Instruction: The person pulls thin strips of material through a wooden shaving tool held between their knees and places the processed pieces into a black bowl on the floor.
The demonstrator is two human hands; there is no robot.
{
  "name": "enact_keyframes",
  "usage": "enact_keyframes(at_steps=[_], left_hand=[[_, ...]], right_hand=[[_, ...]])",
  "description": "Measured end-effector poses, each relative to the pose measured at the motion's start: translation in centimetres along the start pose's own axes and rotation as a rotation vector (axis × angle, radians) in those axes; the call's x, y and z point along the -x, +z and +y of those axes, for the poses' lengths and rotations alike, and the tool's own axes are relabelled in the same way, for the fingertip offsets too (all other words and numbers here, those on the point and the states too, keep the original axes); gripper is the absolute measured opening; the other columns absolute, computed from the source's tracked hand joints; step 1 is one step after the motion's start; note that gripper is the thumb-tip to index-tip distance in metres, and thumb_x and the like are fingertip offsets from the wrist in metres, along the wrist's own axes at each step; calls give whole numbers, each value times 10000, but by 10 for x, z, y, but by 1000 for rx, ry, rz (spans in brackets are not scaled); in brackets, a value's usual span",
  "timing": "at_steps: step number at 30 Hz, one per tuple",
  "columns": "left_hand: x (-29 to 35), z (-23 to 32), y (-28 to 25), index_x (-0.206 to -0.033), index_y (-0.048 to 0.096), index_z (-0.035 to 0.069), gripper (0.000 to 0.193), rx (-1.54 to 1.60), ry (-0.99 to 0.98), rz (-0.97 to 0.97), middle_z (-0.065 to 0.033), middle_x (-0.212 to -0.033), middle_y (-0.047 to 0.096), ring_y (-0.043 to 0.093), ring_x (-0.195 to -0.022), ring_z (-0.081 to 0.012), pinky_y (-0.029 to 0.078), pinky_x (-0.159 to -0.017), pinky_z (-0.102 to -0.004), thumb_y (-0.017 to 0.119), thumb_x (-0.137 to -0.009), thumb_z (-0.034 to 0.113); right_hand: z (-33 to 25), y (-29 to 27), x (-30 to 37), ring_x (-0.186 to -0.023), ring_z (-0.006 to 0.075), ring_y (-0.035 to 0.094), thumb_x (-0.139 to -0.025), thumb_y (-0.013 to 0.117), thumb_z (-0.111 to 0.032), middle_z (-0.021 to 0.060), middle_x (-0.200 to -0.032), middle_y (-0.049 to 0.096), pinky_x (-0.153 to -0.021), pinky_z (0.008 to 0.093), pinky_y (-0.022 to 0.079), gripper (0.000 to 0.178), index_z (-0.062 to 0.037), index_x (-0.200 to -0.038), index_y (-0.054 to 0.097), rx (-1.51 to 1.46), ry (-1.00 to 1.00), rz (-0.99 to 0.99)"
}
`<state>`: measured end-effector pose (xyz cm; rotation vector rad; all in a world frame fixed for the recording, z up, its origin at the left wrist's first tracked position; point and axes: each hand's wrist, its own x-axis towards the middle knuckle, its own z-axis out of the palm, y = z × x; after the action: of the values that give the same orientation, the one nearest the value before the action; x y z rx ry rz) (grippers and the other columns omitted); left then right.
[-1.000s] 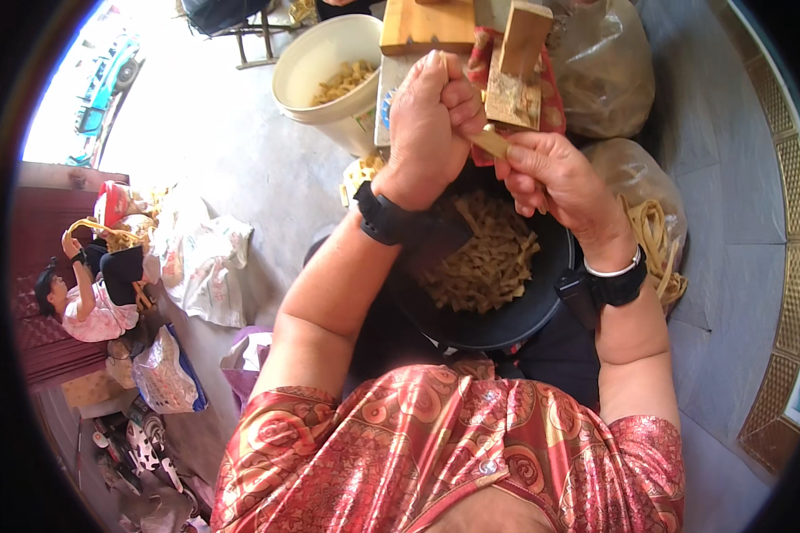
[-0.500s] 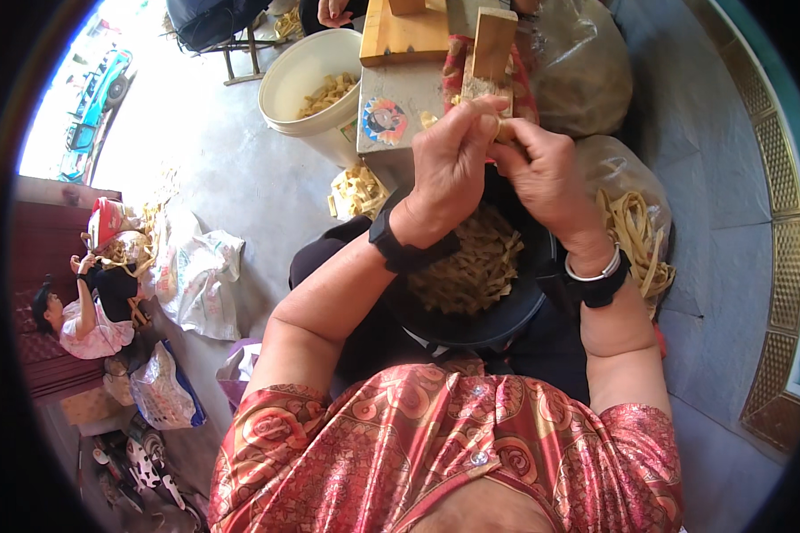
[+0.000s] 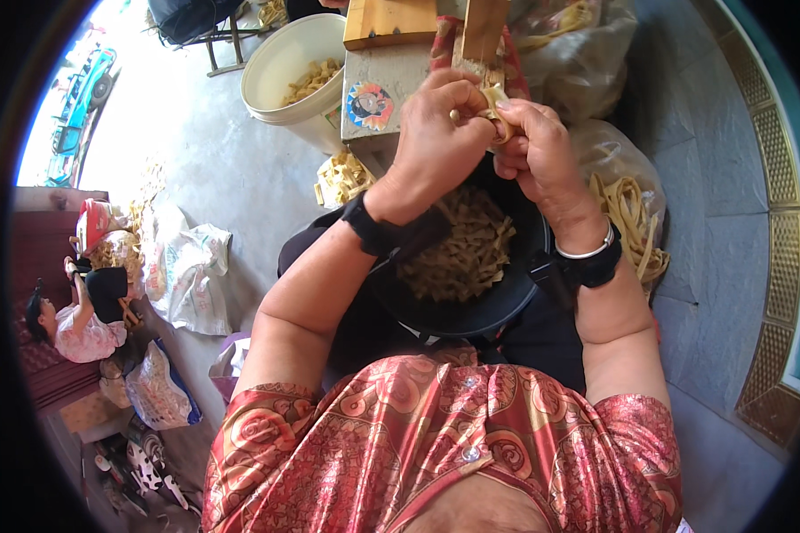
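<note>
Both my hands come together above the near end of a pale box-like stand (image 3: 391, 67), just in front of an upright wooden piece (image 3: 484, 31). Between them is a pale yellow flat strip (image 3: 498, 107), bent over on itself. My left hand (image 3: 444, 133) is closed, its fingers pinching the strip's left side. On the strip's right side, the thumb and fingers of my right hand (image 3: 540, 147) press together. Below my wrists, a dark round basin (image 3: 480, 327) on my lap holds many short yellowish folded pieces (image 3: 471, 253).
Left of the stand is a white bucket (image 3: 280, 62) with similar pieces; more pieces (image 3: 342, 178) lie beneath it. Clear bags (image 3: 587, 71) are at right, one with long strips (image 3: 631, 213). White sacks (image 3: 196, 275) and a seated person (image 3: 80, 320) are at left.
My left hand has turned and moved slightly down-left, and my right hand has shifted lower. The folded strip now shows more clearly between them. The whole view has shifted a little.
</note>
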<state>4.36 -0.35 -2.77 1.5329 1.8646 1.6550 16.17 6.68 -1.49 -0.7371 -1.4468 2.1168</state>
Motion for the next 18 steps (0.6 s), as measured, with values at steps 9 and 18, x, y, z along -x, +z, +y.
enact_keyframes(at_steps=[9, 18], left_hand=[[1, 1, -8, -679, 529, 13, 75, -73, 337, -19, -101, -623, 570, 583, -554, -226, 449, -503, -284, 477, -668, -41], [-5, -1, -9, -705, 559, -19, 94, 139, -360, -273, -41, -634, 581, 534, -580, -75, 437, -536, -208, 583, -733, 68]], right_hand=[[-6, -20, -3, -415, 45, 303, -828, 487, -161, -53, -515, 374, -395, 210, 272, 158, -72, -697, 482, -288, 276, -380], [-8, -26, -4, -504, 14, 423, -863, 533, -92, -14, -660, 558, -397, 175, 330, 108, -10, -907, 588, 347, -86, -182]])
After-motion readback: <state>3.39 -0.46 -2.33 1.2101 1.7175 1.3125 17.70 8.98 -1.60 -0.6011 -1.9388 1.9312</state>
